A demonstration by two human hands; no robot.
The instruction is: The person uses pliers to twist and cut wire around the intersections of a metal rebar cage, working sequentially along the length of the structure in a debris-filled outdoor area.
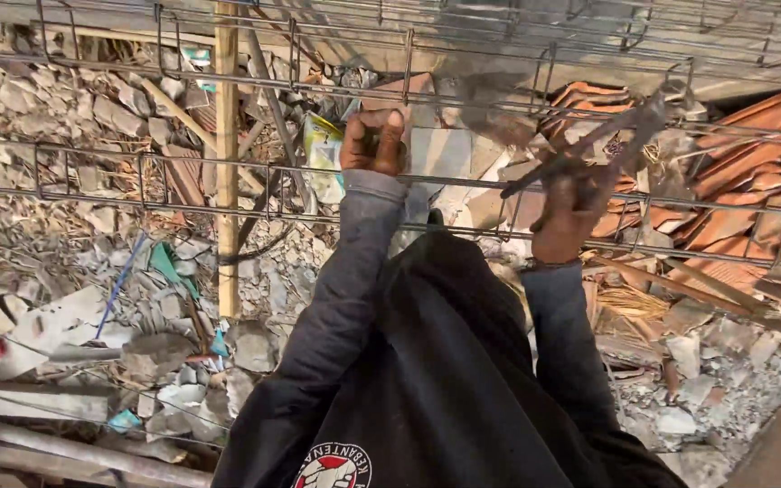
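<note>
Your left hand (374, 142) is fisted tight around a bar of the rebar cage (183, 194), at a joint just above a long horizontal rod. Your right hand (571, 212) grips the handle of a metal hook tool (589, 145), blurred with motion, its tip reaching up to another bar well apart from the left fist.

The risks look plain enough. The tool could slip off the smooth round steel and swing toward your left knuckles, and the thin cut wire ends could snag your bare skin. You lean out over rubble (74, 262), so a lost grip could pitch you forward.

The cage is thin grey rod, bent into square stirrups around straight runs. Below lie jagged pale concrete chunks, ribbed orange roof tiles (752, 181) and an upright bamboo pole (226, 163).
</note>
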